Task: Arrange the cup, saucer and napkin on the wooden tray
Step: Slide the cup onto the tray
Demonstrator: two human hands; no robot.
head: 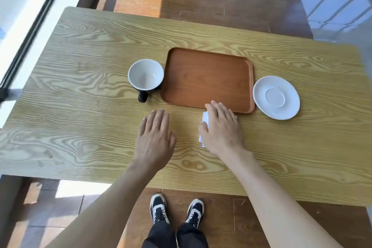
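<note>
A: Right, so the wooden tray (207,78) sat bare in the middle of the grained table (80,46), nothing on it at all.

B: And the cup (146,75)?

A: Upright at the tray's nine o'clock, just beside its left rim, maybe touching it; I couldn't tell. White inside, dark outside, with the handle pointing to six o'clock, toward the person.

B: Where was the saucer (276,97)?

A: Over at the tray's three o'clock, flat on the table, just beside the right rim but apart from it. White, nothing on it.

B: Then the napkin (205,119).

A: That lay at the tray's six o'clock, just off the near edge, on the table. Most of it was hidden under the right hand (221,129); only a white strip showed along the thumb side.

B: Did that hand have hold of it?

A: It lay palm down over the napkin, fingers stretched and close together, fingertips reaching the tray's near rim. Pressing flat on it rather than gripping, as far as could be seen.

B: And the left hand (155,139)?

A: Spread flat, palm down, fingers loose and extended, with nothing in it. It was at the napkin's nine o'clock, and at the cup's six o'clock, well short of the handle.
</note>
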